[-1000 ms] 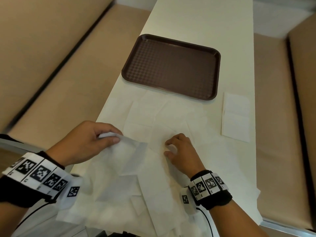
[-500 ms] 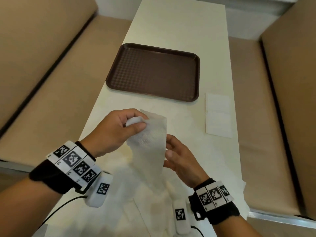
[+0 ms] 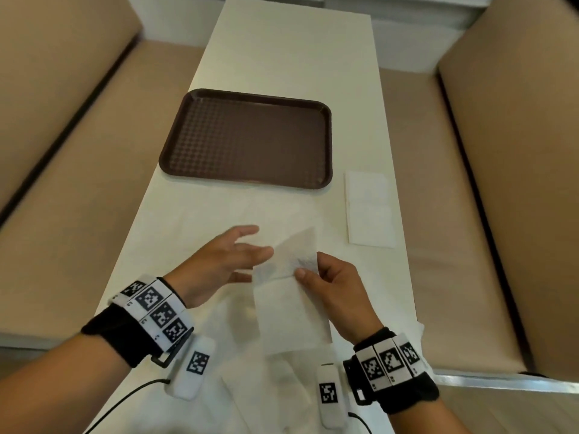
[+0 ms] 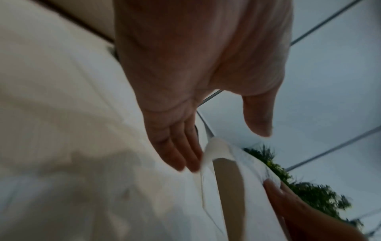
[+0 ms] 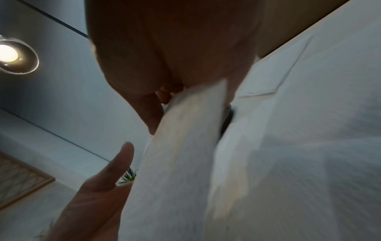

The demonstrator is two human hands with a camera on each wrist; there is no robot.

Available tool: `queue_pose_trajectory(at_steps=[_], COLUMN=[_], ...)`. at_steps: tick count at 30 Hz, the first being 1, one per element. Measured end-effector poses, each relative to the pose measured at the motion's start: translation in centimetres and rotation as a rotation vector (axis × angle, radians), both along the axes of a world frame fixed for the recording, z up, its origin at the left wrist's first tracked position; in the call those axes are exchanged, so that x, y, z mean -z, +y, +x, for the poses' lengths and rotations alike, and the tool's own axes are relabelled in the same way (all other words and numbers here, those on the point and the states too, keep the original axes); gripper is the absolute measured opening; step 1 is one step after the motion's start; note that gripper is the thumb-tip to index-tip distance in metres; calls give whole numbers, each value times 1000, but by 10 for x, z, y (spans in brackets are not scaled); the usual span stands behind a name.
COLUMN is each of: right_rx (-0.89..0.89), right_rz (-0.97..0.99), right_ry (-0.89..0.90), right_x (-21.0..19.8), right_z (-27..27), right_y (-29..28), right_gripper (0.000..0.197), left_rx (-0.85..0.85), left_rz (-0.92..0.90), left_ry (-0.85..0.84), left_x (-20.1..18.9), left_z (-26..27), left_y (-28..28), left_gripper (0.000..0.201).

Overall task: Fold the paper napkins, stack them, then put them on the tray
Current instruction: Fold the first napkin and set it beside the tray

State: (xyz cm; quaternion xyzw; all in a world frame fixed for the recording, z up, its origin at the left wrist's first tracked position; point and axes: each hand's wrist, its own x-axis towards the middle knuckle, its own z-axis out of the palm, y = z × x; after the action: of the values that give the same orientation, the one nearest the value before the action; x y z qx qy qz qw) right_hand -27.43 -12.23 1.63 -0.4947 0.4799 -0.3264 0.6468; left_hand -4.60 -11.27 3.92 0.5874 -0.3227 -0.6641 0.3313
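Head view: right hand [image 3: 336,296] fingers pinch napkin [image 3: 289,296]; left hand [image 3: 219,264] beside it.

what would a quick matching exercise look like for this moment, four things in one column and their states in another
Things:
1. tray
2. folded napkin
3. left hand
4. right hand

States:
A. pinches a napkin held up off the table
B. lies flat on the table, right of the tray's near corner
C. brown, with nothing on it
D. fingers straight, beside the held napkin

Pairs: 1-C, 2-B, 3-D, 4-A
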Motion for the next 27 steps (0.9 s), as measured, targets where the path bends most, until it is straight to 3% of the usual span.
queue_pose_trajectory(at_steps=[4,7,10,17,22,27], right_rx=[-11,7,24,139,204,315], right_rz=[31,47,84,119,97,100], right_ry=[-19,-19,-1,43,99,168], right_x=[0,0,4,9,17,30], right_z=[-7,-15,-21,-37,-59,-90], right_y=[-5,-11,-19,-48,-83,-147], right_gripper=[21,17,18,17,16,13], left_rx=[68,70,-1,-23,-36,16], left_rz=[148,118,-1,-213,-210,-179], left_ry=[130,188,99,-74,-163,-302], left_x=[10,14,15,21,24,31], left_z=[-12,-21,-32,-64,-77,-50], left_y=[-3,-10,-24,-56,-71,-54], left_gripper=[109,76,65,63,59,51])
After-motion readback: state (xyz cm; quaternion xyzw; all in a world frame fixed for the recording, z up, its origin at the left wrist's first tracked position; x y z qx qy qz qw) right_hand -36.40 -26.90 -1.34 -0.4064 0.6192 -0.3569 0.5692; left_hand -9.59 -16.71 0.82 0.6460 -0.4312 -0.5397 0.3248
